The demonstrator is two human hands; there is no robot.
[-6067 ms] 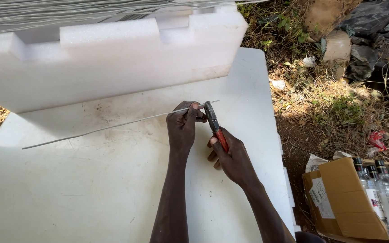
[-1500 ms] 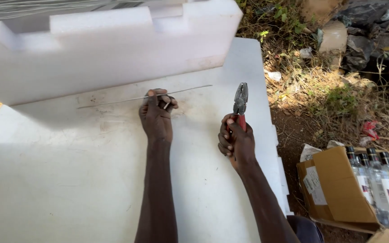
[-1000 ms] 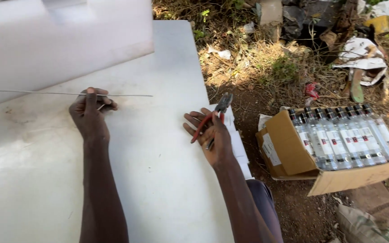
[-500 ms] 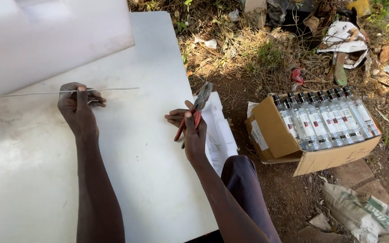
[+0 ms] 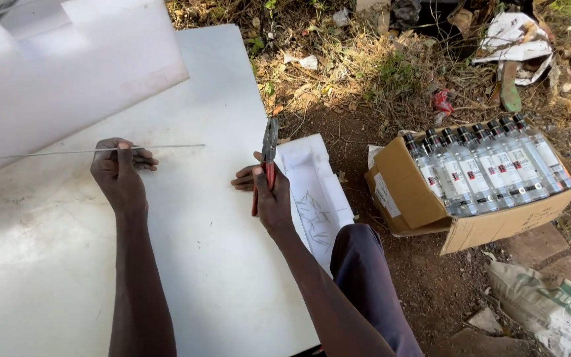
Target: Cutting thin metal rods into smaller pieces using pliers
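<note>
My left hand pins thin metal wire flat on white surface, fingers clenched over it. Wire long axis runs 9-to-3; free end points 3 o'clock, toward my right hand. Other end runs off frame at 9. Right hand grasps red-handled pliers, nose pointing 12, jaws shut as far as I can tell. Wire tip lies at 10 o'clock from pliers nose, apart. Left hand nearer wire; right near surface edge.

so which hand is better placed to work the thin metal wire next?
Probably the left hand: it already pins the thin metal wire to the white foam board. The right hand holds red-handled pliers at the board's edge, apart from the wire.
</note>
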